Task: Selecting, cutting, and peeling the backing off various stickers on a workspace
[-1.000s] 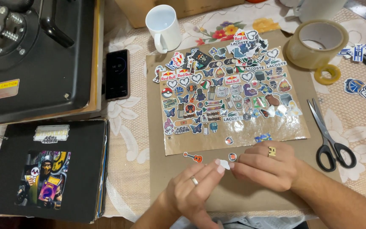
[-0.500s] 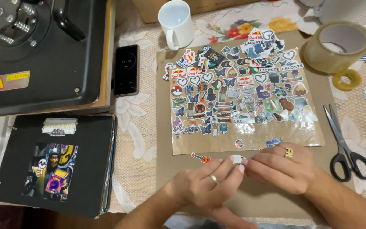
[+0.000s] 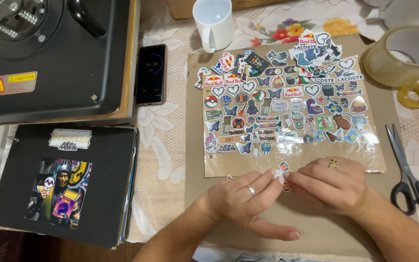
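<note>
Change: hardly any since half a second ago; both hands still together over the brown sheet, same pinch, view only slightly shifted.
Left hand [image 3: 241,199]: ringed, fingertips closed on a small white sticker [image 3: 279,172], thumb stretched out below.
Right hand [image 3: 332,186]: ringed, fingertips meeting the left ones at the same sticker, closed on it.
Sticker place: between the two sets of fingertips, just below the near edge of the clear sheet.
Beyond the fingertips: clear plastic sheet [image 3: 287,114] crowded with small colourful stickers, lying on brown cardboard [image 3: 326,228].
Loose bits: tiny red sticker [image 3: 229,178] just left of the left hand's fingers; another half hidden under the fingertips.
Right of the right hand: black-handled scissors [image 3: 408,177], near; further off a big roll of clear tape [image 3: 403,56] and a small yellowish ring [image 3: 414,95].
Left of the left hand: black album [image 3: 66,182] with a picture on its cover, well apart.
Far side: black phone [image 3: 151,74], white mug [image 3: 214,23], black press machine [image 3: 49,53].
Surface: table under a beige lace cloth [image 3: 158,160] with a flower print at the far edge.
Hard to tell: picture on the pinched sticker too small; mug, tape and machine cut off by the frame; forearms cut off below.
</note>
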